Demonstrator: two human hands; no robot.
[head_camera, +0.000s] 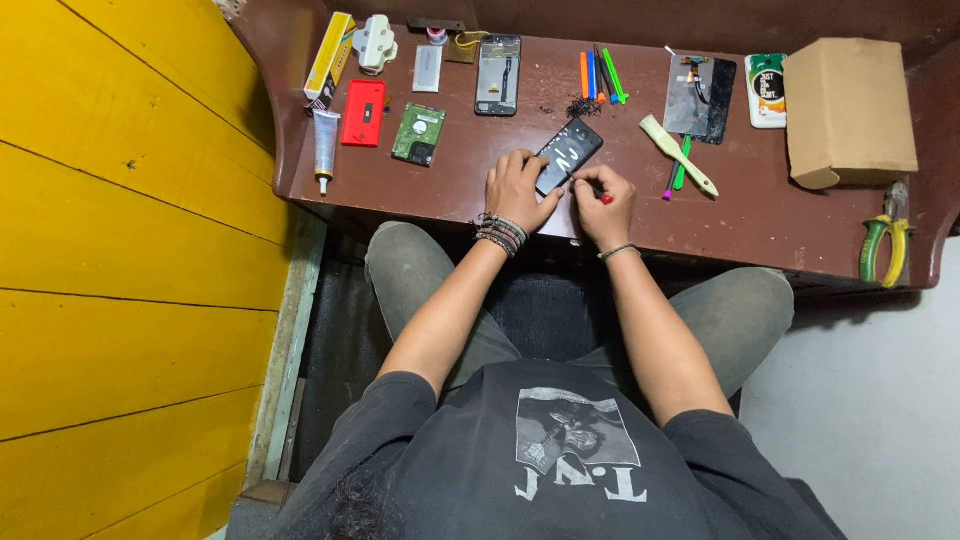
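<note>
We see a person in a black short-sleeved T-shirt (560, 470); its sleeves end above the elbows, and a grey printed picture with pale lettering beneath it sits on the chest, at six o'clock in the view; the trousers (420, 280) are a dull grey-green, showing over both knees; the left hand (518, 190) carries a stack of beaded and corded bracelets (500, 233) at the wrist, dark with pale bands; the right hand (605, 205) wears one thin pale bracelet (618, 251); dark hair shows at seven o'clock.
</note>
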